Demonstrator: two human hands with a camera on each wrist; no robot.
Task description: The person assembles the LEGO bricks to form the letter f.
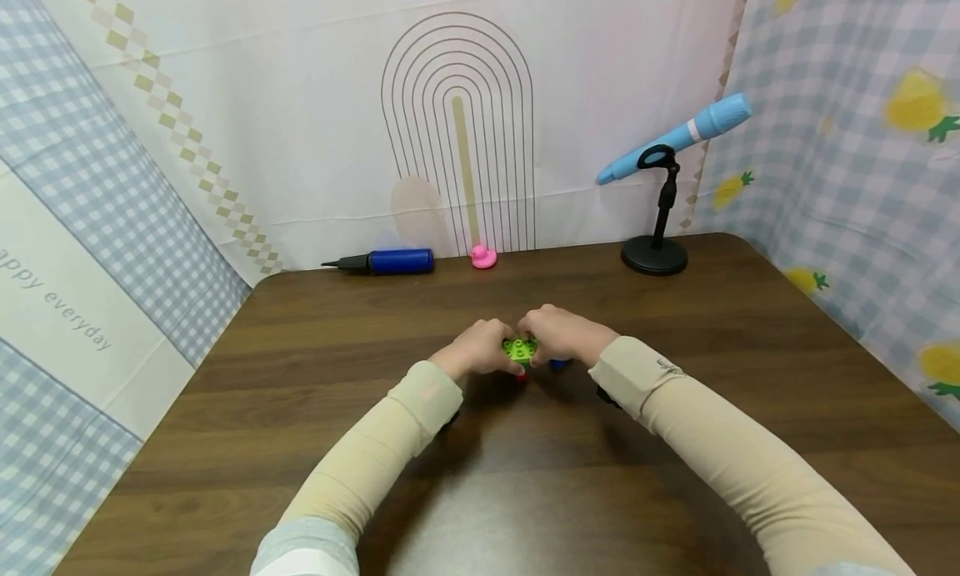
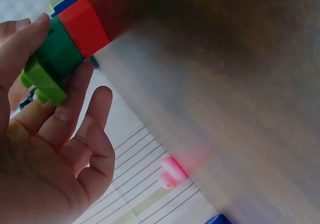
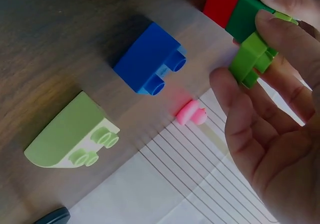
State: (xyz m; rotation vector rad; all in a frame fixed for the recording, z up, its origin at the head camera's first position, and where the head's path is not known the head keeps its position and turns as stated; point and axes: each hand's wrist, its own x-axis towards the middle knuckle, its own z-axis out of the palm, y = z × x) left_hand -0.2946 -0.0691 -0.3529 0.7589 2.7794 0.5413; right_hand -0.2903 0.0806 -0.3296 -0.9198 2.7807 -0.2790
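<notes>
Between my hands stands a small stack of toy building blocks: a red block (image 2: 84,28) at the bottom, a dark green block (image 2: 59,48) on it and a lime green block (image 1: 519,350) on top. The left hand (image 1: 482,348) pinches the stack from the left, thumb and finger about the dark green block. From the right, the right hand (image 1: 561,334) holds the lime green block (image 3: 250,59) between its fingertips. A blue block (image 3: 150,59) and a pale green, rounded block (image 3: 75,134) stand apart from the stack. In the head view the right hand mostly hides them.
Along the back of the brown table (image 1: 360,326) lie a blue hand pump (image 1: 401,261) and a pink toy duck (image 1: 483,257). A black stand (image 1: 655,255) holding a light blue microphone-shaped object (image 1: 682,136) is at the back right. Patterned cloth (image 1: 315,101) hangs behind.
</notes>
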